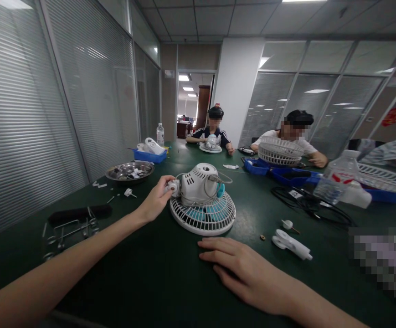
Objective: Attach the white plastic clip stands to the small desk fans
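In the head view, the left hand [155, 200] has a narrow grip: thumb and fingers are closed on a small white plastic part [173, 187] at the left side of the white motor housing [198, 184], and they partly hide it. This housing sits at the centre of the frame, above a round white grille [203, 228] with light-blue blades [206, 212]. The right hand [240, 269] holds nothing; its fingers are extended, slightly apart, near the grille's lower edge.

A shiny metal bowl [129, 181] with small parts stands left of centre. A white plastic bracket [293, 246] lies at the right, below a coiled black cable [307, 207].

The left forearm reaches up from the lower left corner; the right hand is palm down, low in the frame, over the dark green table [163, 282].
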Tool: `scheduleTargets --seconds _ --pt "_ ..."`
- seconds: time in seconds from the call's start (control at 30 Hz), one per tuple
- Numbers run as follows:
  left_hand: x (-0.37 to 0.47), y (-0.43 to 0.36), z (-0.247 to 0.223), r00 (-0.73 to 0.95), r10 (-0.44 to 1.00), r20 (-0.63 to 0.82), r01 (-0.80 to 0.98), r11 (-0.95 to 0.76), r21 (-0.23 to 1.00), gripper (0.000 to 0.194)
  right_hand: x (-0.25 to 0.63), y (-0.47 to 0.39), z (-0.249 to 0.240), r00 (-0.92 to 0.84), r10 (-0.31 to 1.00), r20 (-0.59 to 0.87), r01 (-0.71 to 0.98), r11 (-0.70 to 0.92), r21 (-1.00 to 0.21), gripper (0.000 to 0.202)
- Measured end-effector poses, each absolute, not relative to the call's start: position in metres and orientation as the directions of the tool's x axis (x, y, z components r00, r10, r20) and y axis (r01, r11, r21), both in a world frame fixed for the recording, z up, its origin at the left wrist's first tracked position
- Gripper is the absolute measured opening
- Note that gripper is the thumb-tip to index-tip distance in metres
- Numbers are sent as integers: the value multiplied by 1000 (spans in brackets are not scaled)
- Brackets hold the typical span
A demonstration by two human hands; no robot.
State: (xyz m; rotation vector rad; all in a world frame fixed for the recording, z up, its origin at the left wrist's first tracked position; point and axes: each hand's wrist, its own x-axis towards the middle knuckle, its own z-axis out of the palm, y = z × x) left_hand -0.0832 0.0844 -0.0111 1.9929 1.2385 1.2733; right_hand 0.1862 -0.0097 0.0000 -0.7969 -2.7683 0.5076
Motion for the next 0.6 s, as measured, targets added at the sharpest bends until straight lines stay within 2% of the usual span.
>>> scheduleTargets --seconds 0.23,0.37,0.47,0.6 --pt "-83 78 -2 202 865 460 556 -488 673 37 185 -7 1 -832 548 84 488 797 -356 42" --pt "-86 76 7 279 877 391 526 -481 702 43 184 -6 -1 -838 532 125 475 822 -314 47" --pt "-90 78 9 340 867 364 533 -496 685 48 183 -2 -7 -791 562 244 520 826 -218 47" --pt "-95 85 6 315 864 392 621 -500 604 49 174 10 -1 -757 496 426 562 826 37 39"
